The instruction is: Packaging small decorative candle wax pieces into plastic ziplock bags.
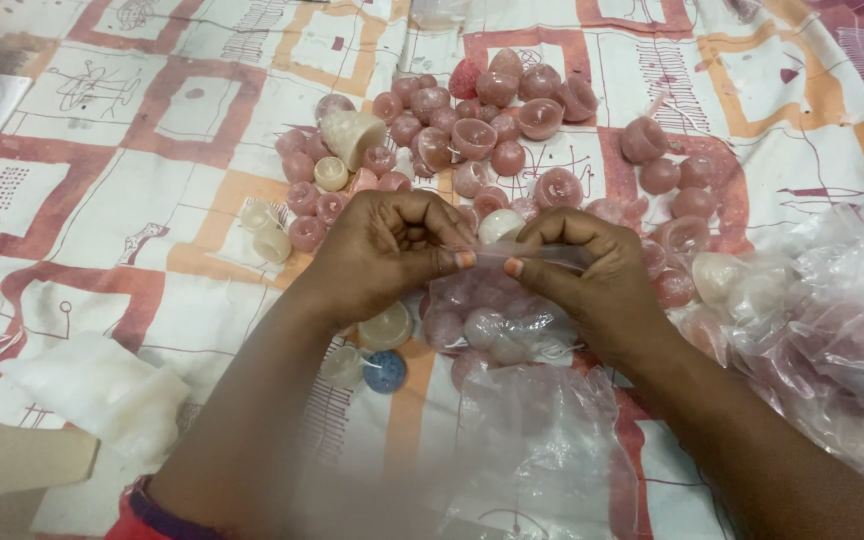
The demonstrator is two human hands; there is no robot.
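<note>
Between your two hands, at the middle of the view, the mouth of a small clear plastic bag (497, 300) is held stretched. Your left hand (377, 250) pinches one side of the opening between thumb and fingertips, and your right hand (592, 275) pinches the other side, so both hands are closed on the thin plastic and stand very near to each other, almost touching. This bag hangs down just below your fingers and already holds several small pink pieces; it looks partly filled, and its opening is not closed.

Just under your left hand lie a pale round piece (388, 326) and a small blue piece (384, 371) on the patterned cloth (132, 120) that covers the desk. Behind your hands a big heap of pink cup-shaped pieces (482, 130) is spread, with a few cream-coloured ones (352, 135) at its left side. As far as can be judged, most of the pieces are still loose and not packed, so only a small share of the work seems done.

At your right there is a pile of crumpled clear plastic bags (842, 310), some with pink pieces inside. Another loose bag (542, 450) lies near you between your forearms. At the lower left rests a white lumpy block (102, 390).
</note>
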